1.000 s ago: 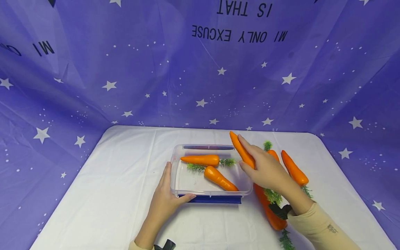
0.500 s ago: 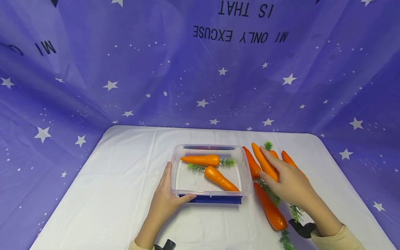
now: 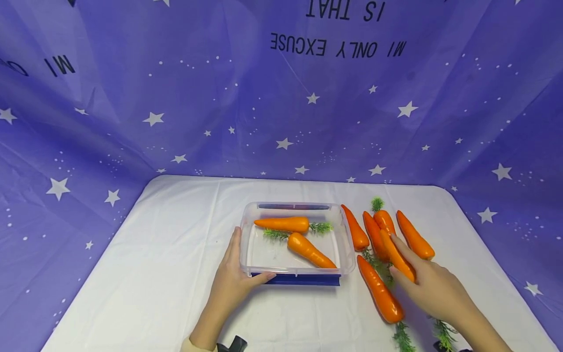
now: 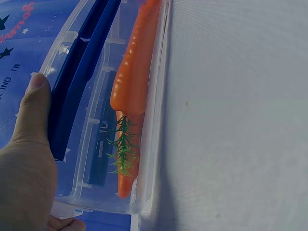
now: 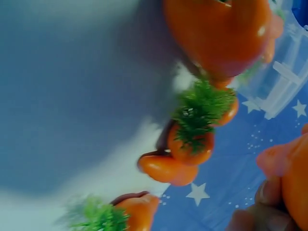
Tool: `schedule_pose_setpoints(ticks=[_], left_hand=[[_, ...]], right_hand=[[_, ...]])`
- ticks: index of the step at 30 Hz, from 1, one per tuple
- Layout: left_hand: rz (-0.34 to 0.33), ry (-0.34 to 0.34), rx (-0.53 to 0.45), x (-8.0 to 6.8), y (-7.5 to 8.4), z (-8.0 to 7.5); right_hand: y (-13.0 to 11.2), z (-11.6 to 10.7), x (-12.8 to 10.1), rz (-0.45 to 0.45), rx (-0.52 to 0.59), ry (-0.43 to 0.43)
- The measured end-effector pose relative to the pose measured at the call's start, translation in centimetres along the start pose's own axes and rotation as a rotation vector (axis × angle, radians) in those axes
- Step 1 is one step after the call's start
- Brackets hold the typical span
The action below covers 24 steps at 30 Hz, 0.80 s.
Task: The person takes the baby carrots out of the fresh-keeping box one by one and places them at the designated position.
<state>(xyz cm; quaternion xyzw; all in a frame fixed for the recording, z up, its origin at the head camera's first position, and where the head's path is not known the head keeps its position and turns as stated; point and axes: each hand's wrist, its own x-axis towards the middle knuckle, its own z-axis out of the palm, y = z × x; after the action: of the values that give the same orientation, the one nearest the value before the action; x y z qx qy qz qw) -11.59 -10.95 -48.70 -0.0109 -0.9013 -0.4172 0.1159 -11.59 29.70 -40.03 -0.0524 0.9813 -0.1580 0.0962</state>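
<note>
Your right hand [image 3: 433, 288] pinches the slim orange plastic carrot [image 3: 397, 255], tip pointing away, with the clear plastic tub [image 3: 347, 266] to its left, steadied by your left hand [image 3: 231, 281].

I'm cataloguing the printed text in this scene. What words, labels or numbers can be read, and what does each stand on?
"MI ONLY EXCUSE", upside down, on the purple star backdrop.
"IS THAT", upside down, on the same backdrop, above it.
"MI", upside down, on the backdrop's left fold; the letters beside it are cut off.
No text is readable on the clear box, the carrots or the white tablecloth.
</note>
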Motion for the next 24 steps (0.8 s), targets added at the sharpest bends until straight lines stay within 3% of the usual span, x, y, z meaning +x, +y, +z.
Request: schedule_pose_setpoints(ticks=[10,13,24], left_hand=[[-0.01,-0.011,-0.015,0.0,0.1,-0.1],[-0.006,-0.008,-0.012,0.1,0.1,-0.1],[0.007,0.002,-0.007,0.1,0.0,0.0]], right_hand=[[1.9,1.2,-0.4,0.069,-0.07,-0.139],[2.4,1.6,-0.5,0.065,-0.089,-0.143],[3.5,2.7,-1.1,0.077,-0.015,-0.205]])
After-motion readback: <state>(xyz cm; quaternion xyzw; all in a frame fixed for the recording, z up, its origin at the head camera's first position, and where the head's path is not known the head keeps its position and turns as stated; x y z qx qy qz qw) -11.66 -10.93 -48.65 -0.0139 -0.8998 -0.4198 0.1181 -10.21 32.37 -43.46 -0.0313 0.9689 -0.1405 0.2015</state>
